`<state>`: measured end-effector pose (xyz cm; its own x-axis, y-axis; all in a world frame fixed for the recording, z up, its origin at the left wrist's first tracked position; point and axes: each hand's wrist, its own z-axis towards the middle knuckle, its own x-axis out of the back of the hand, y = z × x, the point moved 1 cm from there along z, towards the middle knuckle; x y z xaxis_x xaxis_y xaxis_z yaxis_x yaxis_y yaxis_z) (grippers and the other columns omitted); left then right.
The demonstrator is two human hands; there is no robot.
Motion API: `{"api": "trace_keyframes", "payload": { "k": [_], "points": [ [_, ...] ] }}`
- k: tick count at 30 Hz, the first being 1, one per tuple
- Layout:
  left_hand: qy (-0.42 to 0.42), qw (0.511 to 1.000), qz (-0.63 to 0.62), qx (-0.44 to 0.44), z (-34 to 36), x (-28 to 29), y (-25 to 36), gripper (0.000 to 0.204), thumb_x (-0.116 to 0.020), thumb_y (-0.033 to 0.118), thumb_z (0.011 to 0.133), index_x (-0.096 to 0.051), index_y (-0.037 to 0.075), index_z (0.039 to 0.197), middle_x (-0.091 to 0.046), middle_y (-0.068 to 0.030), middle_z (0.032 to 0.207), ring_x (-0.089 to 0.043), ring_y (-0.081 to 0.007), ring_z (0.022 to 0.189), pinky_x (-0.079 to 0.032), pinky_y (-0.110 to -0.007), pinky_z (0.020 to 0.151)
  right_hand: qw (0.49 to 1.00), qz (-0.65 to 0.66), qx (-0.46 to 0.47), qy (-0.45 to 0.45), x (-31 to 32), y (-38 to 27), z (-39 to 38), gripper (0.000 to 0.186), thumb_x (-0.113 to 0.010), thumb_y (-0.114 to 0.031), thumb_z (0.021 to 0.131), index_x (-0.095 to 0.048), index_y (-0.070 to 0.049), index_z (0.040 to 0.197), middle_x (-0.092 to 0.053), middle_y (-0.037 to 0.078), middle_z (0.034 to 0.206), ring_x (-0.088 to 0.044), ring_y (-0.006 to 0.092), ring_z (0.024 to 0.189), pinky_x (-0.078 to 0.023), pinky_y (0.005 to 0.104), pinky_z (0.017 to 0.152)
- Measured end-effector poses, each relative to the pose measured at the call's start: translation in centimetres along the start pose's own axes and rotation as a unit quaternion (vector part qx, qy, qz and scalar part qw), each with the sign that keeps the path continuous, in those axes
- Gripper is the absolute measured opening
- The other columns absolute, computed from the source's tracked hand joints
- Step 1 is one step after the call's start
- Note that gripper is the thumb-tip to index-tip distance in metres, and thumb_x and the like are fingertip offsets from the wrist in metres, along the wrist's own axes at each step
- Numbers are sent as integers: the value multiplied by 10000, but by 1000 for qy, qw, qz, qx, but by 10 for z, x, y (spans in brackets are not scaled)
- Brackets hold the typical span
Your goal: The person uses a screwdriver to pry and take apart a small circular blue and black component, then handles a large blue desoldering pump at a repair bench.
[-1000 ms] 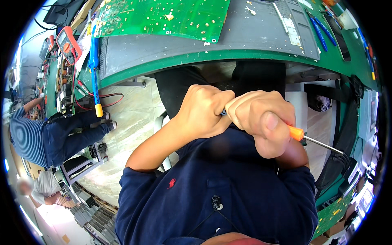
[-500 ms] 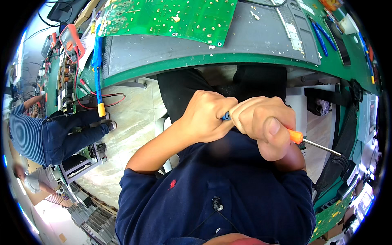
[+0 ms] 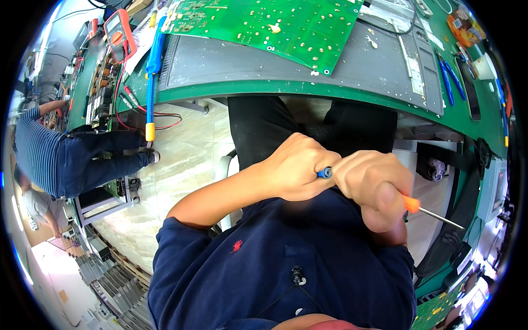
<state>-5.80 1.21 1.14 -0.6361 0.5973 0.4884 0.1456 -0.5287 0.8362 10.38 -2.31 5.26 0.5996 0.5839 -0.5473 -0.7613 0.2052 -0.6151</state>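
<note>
Left hand point(image 3: 305, 169): one. Your fingers are curled together, clamped on a blue, round-ended cylindrical piece point(image 3: 325, 172); only its end shows, at the thumb side, and the remainder is hidden within the fist.

Right hand point(image 3: 378, 184): one. Your fingers are closed around a screwdriver-like tool with a bright orange handle and slim metal shaft point(image 3: 411, 204). The shaft slants outward, to the right of your fingers and slightly nearer your body; the grip is mostly covered. Your two fists sit side by side; whether the right fingers touch the blue piece, you cannot tell from this view.

Beyond your fingers: a green tabletop point(image 3: 242, 88), bearing a grey rectangular work mat point(image 3: 231, 63). On the mat, ahead and to the left of your fingers, a large green printed circuit board with pale solder spots point(image 3: 258, 27).

Far left of your fingers: a blue pen-shaped tool with a blue cord sleeve ending in yellow point(image 3: 154, 63); just beyond it, a red-and-grey handheld meter with a dial point(image 3: 117, 36).

Ahead and right of your fingers: a pair of blue-handled pliers point(image 3: 446, 81); just beside them, a dark, flat, rounded slab point(image 3: 470, 91).
</note>
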Motion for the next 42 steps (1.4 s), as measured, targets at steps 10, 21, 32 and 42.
{"api": "trace_keyframes", "payload": {
  "k": [10, 21, 32, 42],
  "points": [
    [158, 987, -14, -39, 9, 9, -1, 373, -636, 69, 819, -368, 37, 561, -329, -82, 496, -347, -239, 431, -246, -352, 434, 991, -71, 91, 68, 23, -65, 29, 341, -453, -220, 868, -321, -207, 554, -292, -80, 425, -235, 31, 352, -136, 227, 418],
    [159, 972, -127, -116, 25, 14, 5, 177, -588, 156, 792, -477, 24, 754, -463, -83, 667, -424, -191, 578, -329, -298, 520, 989, -93, 73, 91, 27, -63, 26, 324, -471, -245, 874, -337, -195, 583, -329, -73, 461, -301, 56, 429, -233, 247, 525],
    [138, 973, -147, -116, 29, 16, -3, 219, -563, 210, 823, -486, 9, 862, -488, -96, 750, -427, -156, 648, -338, -268, 573, 963, -224, 88, 122, 42, -67, 18, 272, -463, -349, 898, -403, -189, 687, -453, -36, 682, -439, 155, 840, -294, 329, 806],
    [139, 976, -130, -104, 35, 15, -5, 165, -625, 142, 787, -512, 23, 800, -488, -88, 698, -474, -253, 604, -368, -343, 557, 979, -197, 10, 44, 20, -30, 28, 489, -389, -581, 928, -426, -148, 705, -511, 9, 675, -505, 210, 796, -399, 330, 689]
  ]
}}
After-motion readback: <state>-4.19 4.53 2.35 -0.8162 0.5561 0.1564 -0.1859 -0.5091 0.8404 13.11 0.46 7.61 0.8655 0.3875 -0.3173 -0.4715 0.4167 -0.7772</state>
